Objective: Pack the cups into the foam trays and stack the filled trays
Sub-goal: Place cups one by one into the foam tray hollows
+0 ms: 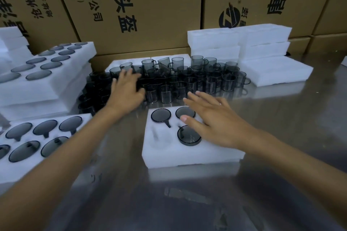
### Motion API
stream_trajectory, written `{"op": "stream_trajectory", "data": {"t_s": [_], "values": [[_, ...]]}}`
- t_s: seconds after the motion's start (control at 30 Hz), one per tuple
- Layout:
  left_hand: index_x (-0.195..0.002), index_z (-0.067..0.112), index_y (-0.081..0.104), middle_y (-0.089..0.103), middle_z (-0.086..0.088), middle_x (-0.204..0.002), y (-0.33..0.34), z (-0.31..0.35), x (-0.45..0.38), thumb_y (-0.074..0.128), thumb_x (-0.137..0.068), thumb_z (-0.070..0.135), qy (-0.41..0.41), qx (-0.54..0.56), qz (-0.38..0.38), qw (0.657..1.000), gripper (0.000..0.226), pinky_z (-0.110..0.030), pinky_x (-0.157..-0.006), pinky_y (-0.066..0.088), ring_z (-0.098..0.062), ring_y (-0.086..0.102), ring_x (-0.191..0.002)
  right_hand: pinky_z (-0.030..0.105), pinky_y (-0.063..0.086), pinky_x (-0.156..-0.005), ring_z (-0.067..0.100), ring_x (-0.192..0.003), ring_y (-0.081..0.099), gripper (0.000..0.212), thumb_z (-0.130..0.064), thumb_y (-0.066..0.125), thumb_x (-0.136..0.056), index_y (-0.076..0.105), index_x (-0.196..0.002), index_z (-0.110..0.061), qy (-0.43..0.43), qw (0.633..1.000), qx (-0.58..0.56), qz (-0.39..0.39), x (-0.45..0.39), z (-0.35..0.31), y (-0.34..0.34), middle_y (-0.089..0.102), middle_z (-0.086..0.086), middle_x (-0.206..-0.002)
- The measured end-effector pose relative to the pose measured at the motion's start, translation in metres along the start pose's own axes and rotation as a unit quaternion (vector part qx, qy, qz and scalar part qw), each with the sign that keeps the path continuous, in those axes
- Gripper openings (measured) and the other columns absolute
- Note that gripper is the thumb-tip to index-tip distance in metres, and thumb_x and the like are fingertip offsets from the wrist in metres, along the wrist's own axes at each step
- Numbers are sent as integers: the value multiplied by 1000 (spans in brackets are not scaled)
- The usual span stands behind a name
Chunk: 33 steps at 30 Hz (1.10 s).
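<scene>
Three smoky grey cups (189, 135) sit mouth-up in the white foam tray (187, 155) under the right hand (212, 120), their round rims dark against the foam; one pocket at the tray's left front (159, 141) shows only white foam. The right hand hovers flat over the tray's far right part, fingers straight and spread, holding nothing; a ring shows on one finger. The left hand (127, 90) reaches ahead into the loose cups (187, 78), fingers spread among them; it is blurred, and whether it grips one cannot be told. These cups are translucent dark glass or plastic, cylindrical, with small loop handles, crowded upright just beyond both hands, a few tilted at the back.

Left of the left forearm lies a filled tray (37, 157) with six cups seated, handles in slots. Farther left and beyond it rises a stack of filled trays (47, 80). Right of the right hand, past the cups, stand stacked empty foam trays (262, 47), soft-edged and matte. The table (281, 114) is shiny metal, with bare surface to the right of and nearer than the right hand. Cardboard boxes (150, 5) wall the far edge.
</scene>
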State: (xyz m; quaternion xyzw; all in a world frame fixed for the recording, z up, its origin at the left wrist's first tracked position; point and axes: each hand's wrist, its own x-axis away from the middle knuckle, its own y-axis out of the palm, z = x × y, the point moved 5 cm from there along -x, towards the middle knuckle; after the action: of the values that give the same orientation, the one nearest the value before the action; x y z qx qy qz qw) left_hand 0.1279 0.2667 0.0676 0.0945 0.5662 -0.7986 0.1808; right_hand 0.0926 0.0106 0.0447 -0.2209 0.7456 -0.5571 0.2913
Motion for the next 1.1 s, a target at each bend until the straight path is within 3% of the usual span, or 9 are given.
{"op": "stream_trajectory", "data": {"t_s": [0.17, 0.27, 0.37, 0.43, 0.5, 0.63, 0.73, 0.87, 1.1], "values": [[-145, 6, 39, 7, -16, -164, 7, -55, -50, 58, -94, 22, -59, -176, -3, 983, 57, -52, -122, 3, -33, -4, -151, 43, 4, -122, 10, -151, 4, 62, -57, 21, -102, 19, -157, -28, 30, 999, -14, -26, -18, 3, 26, 12, -6, -165], [-132, 4, 52, 15, -16, -162, 19, -67, -58, 57, -95, 20, -41, -189, 25, 981, 40, -51, -122, 3, -33, 0, -151, 38, 11, -120, 11, -150, 12, 58, -53, 24, -103, 25, -156, -28, 30, 999, -27, -7, -19, 8, 33, 22, -5, -163], [-110, 3, 61, 44, -18, -142, 21, -61, -57, 57, -95, 14, 6, -148, 87, 985, 19, -50, -117, 18, -36, 26, -142, 36, 13, -119, 11, -148, 16, 57, -51, 27, -102, 30, -154, -28, 26, 999, -31, 5, -22, 11, 33, 26, -5, -162], [-98, 2, 59, 56, -17, -113, 22, -52, -49, 58, -94, 13, 55, -93, 106, 988, 12, -46, -98, 38, -37, 47, -117, 36, 13, -118, 11, -148, 17, 57, -51, 28, -102, 31, -153, -28, 25, 999, -36, 9, -22, 11, 33, 27, -6, -161], [-93, 4, 54, 52, -13, -104, 22, -42, -37, 58, -96, 17, 76, -24, 105, 991, 14, -38, -83, 42, -32, 51, -100, 35, 13, -118, 11, -147, 17, 57, -51, 29, -102, 32, -153, -28, 24, 999, -37, 12, -22, 12, 33, 28, -6, -161], [-88, 17, 47, 41, -4, -110, 12, -17, -10, 62, -95, 32, 74, 95, 106, 987, 22, -35, -81, 50, -21, 55, -80, 31, 13, -114, 10, -146, 20, 57, -50, 31, -101, 30, -154, -28, 19, 999, -35, 21, -22, 13, 32, 32, -6, -159], [-94, 26, 45, 39, 6, -103, -2, 13, 16, 71, -85, 43, 84, 135, 105, 982, 32, -25, -77, 48, -4, 52, -87, 28, 16, -106, 8, -138, 29, 65, -46, 42, -100, 14, -157, -32, 2, 995, -63, 83, -20, 8, 21, 42, -8, -151], [-108, 36, 44, 37, 25, -96, -16, 56, 56, 73, -74, 57, 103, 196, 86, 971, 49, -6, -71, 35, 9, 44, -91, 40, 26, -116, 6, -139, 32, 86, -51, 56, -92, -1, -155, -42, -26, 978, -160, 130, -16, -6, 5, 35, -15, -153], [-90, 30, 48, 40, 15, -88, -21, 85, 96, 60, -70, 65, 100, 92, 63, 989, 43, -14, -56, 30, 10, 48, -81, 37, 49, -94, 6, -113, 54, 76, -42, 71, -80, 31, -145, -38, -65, 957, -251, 133, -11, -44, 3, 58, -14, -127]]}}
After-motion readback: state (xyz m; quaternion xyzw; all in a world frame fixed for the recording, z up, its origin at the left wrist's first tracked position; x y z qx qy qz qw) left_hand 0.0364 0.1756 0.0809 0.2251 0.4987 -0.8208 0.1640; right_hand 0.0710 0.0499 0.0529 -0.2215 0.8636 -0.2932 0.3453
